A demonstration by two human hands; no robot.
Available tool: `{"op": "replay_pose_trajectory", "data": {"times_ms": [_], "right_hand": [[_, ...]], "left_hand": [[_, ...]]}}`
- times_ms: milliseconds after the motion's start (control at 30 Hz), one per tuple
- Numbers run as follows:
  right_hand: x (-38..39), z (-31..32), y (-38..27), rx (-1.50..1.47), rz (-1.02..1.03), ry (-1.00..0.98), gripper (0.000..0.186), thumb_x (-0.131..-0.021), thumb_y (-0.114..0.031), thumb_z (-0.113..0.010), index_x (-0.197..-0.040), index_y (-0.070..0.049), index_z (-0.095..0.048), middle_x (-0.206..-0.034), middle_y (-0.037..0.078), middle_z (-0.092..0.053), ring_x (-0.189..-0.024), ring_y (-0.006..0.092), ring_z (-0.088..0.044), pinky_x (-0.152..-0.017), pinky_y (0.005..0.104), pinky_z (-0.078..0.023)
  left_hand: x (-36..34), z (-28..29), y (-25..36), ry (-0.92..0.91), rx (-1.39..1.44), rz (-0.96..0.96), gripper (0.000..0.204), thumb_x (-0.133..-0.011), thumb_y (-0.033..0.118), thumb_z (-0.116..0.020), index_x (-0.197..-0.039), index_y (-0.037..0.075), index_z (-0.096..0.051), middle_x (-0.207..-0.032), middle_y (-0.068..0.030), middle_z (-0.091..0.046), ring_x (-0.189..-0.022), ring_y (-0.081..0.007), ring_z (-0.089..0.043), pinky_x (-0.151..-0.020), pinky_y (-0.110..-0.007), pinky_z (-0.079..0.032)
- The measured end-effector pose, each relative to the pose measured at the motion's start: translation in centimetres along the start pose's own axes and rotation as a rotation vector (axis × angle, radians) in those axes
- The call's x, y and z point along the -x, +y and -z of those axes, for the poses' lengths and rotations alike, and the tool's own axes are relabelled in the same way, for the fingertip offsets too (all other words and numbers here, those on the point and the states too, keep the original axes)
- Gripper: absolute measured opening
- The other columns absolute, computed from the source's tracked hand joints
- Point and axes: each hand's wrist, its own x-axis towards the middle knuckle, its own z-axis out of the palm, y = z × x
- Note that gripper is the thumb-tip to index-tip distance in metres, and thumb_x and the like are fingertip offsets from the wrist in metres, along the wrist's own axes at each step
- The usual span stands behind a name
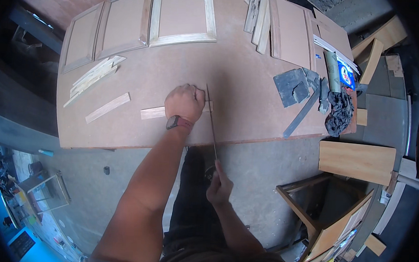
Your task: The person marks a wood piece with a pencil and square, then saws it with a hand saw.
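Observation:
My left hand presses down on a thin pale wooden strip that lies across the brown board tabletop. A watch sits on that wrist. My right hand is below the table's near edge, closed around the handle of a hand saw. The saw's narrow blade runs up across the strip, just right of my left hand's knuckles.
Framed wooden panels line the far side of the table, and loose strips lie at the left. Dark sandpaper sheets, a dark rag and a grey bar are at the right. Wooden stools and boards stand on the floor to the right.

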Motion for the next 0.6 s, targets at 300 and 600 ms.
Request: {"op": "replay_pose_trajectory", "data": {"times_ms": [300,600], "right_hand": [[-2.7,-0.7,0.3,0.122,0.066,-0.08,0.038,-0.107,-0.007,-0.052,-0.144,-0.001,-0.059,-0.117,0.029,-0.072,-0.088,0.0392,-0.076,-0.067,0.0394,-0.059],[-5.5,-1.7,0.2,0.08,-0.082,-0.108,0.039,-0.108,-0.009,-0.048,-0.143,0.004,-0.058,-0.073,0.016,-0.061,-0.061,0.0252,-0.064,-0.062,0.0307,-0.051]], "left_hand": [[0.3,0.1,0.1,-0.025,-0.001,0.058,0.024,-0.089,0.026,-0.062,-0.073,0.009,-0.069,-0.081,-0.0104,-0.07,-0.08,-0.0319,-0.069,-0.073,-0.046,-0.056],[-0.5,0.1,0.3,0.018,0.003,0.055,0.025,-0.089,0.026,-0.062,-0.072,0.009,-0.07,-0.079,-0.0104,-0.069,-0.077,-0.0325,-0.068,-0.071,-0.047,-0.056]]}}
